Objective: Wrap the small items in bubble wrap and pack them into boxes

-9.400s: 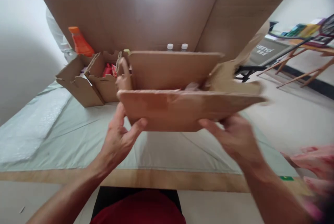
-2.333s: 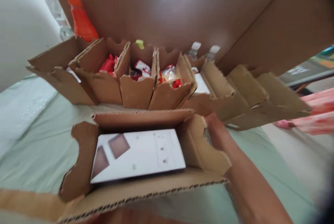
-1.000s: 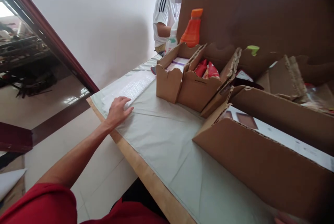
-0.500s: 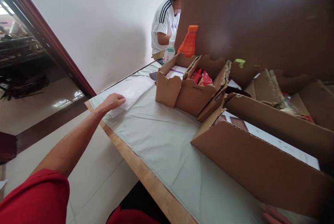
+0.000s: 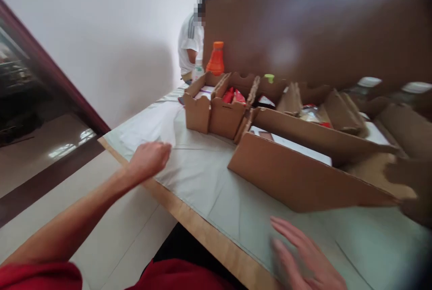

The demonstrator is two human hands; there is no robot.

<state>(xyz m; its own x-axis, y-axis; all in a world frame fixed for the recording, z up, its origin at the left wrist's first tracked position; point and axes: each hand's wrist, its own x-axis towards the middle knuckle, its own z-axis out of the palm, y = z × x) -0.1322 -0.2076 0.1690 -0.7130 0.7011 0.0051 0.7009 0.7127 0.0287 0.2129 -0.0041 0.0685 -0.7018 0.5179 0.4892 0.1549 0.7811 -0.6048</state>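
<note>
My left hand is closed, pinching the near corner of a sheet of bubble wrap at the left end of the table. The sheet is whitish, see-through and blurred by motion. My right hand is over the front of the table with its fingers stretched out and nothing in them. It is just in front of a long cardboard bin that holds a white box.
Behind stands a row of cardboard bins, one with red packets. An orange bottle and a white spray bottle stand beyond. A tall cardboard panel rises at the back. A person sits behind it.
My left hand has drawn the bubble wrap a little nearer along the table. My right hand has come further into view with fingers extended. The view has turned right.
</note>
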